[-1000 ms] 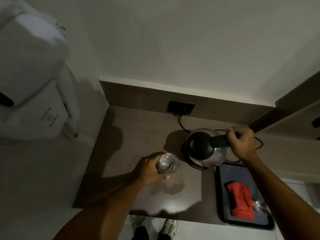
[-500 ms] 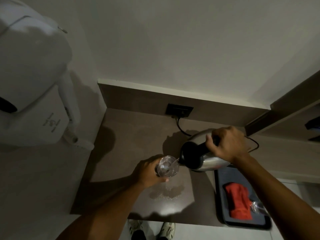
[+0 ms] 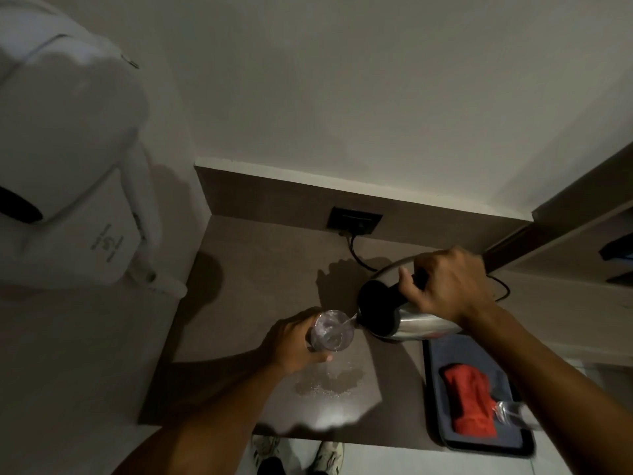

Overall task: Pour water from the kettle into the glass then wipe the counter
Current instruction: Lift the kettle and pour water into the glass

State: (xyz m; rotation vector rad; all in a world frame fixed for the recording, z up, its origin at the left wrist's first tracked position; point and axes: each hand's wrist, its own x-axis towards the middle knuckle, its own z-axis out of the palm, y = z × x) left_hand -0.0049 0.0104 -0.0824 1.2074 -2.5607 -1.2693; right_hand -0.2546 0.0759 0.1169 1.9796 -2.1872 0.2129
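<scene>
- My right hand is closed around the handle of the kettle, tipped with its spout at the rim of the glass, which my left hand grips just beside it, over the desk.
- I judge the thin stream could miss the narrow rim if I tilt faster.
- A wet patch lies just below my left hand; the glass may slip.
- The red cloth waits on the tray under my right forearm.
- The print on the white bag, far left of my hands, is too small to read.

R hand tilts kettle | water into glass | L hand grips glass
</scene>
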